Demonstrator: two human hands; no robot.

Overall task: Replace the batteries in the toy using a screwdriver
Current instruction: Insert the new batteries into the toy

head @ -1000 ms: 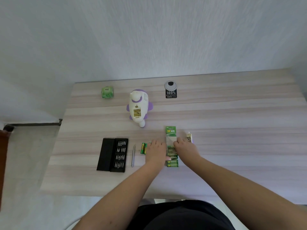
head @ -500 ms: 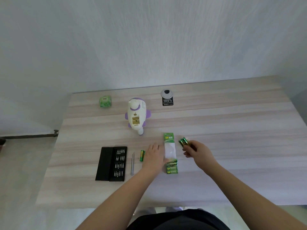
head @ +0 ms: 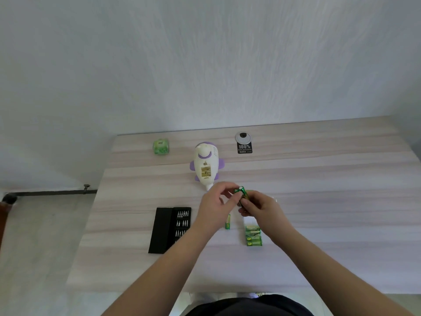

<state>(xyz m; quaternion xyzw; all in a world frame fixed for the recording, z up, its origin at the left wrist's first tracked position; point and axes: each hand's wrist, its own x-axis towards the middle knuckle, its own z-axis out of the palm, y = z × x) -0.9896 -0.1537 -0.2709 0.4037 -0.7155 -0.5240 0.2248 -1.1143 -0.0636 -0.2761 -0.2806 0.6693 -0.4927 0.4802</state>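
Toy [head: 206, 165]: white and purple, lying far-centre on the wooden table [head: 319, 213], battery bay uncovered and facing up. Batteries [head: 242, 192]: green pair, raised just near of the toy, gripped by right hand [head: 259, 207]; left hand [head: 216, 201] pinches their top end. Battery pack [head: 253, 236]: partly emptied, near the right wrist. Loose battery [head: 227, 221]: left of pack. Screwdriver bit case [head: 169, 229]: open, black, further left. Green cube [head: 160, 146]: far left.

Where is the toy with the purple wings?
The toy lies at the table's far middle, between the green cube on the left and a black tag on the right.
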